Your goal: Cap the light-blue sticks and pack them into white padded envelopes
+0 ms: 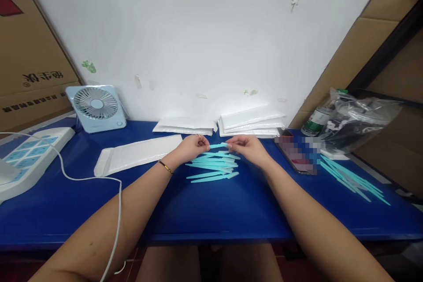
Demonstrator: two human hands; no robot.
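Note:
Between my two hands is a turquoise eyebrow razor (218, 146), held level just above the blue table (218, 216). My left hand (192, 147) pinches its left end with closed fingers. At the other end, the fingertips of my right hand (247, 147) are closed on it. Several more turquoise eyebrow razors (211, 172) lie beneath and nearer to me, in a loose row, roughly parallel. A white padded envelope (139, 157) lies flat beside my left hand.
White padded envelopes are stacked in a left pile (185, 125) and a right pile (249, 121) by the wall. A blue fan (97, 108), power strip (49, 152) and white cable (89, 179) are left. A phone (294, 154), bottle (317, 120), plastic bag (363, 119) and more razors (355, 180) are right.

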